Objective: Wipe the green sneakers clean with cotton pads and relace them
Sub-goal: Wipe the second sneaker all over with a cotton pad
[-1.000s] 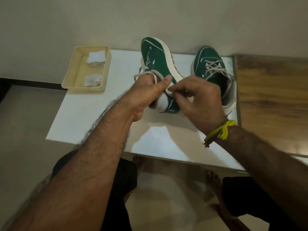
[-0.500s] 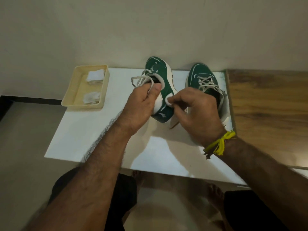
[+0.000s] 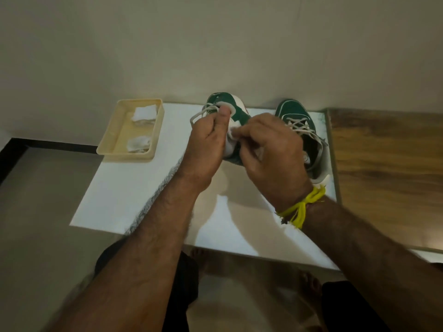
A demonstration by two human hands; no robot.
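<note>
The green suede-look sneaker with a white sole and loose white lace (image 3: pixel 236 111) is lifted off the white tabletop (image 3: pixel 134 188), tipped on its side near the far wall, with both hands around it. A small white cotton pad (image 3: pixel 232 130) is pressed against its white heel panel. The second green sneaker with crossed white laces (image 3: pixel 297 118) stands on the table just to the right, partly behind the right hand; its laces are threaded through the eyelets but look slack and untied.

Judging by this, the job sits in the wiping stage on the first shoe. Whether the second shoe has been cleaned cannot be told, and tightening or relacing both seems left to do. In the cream plastic tray (image 3: pixel 107 144) at the table's left, well apart from the shoes, two more white pads lie, one at the far end and one at the near end.

The left hand (image 3: pixel 208 144) grips the held sneaker at its collar, thumb pointing up along the opening and fingers curled together around the far side, where a loop of lace hangs. The right hand (image 3: pixel 271 149), a yellow thread tied at its wrist, reaches in with knuckles up, its fingertips pinching the pad against the shoe. Both forearms stretch forward over the table edge.
</note>
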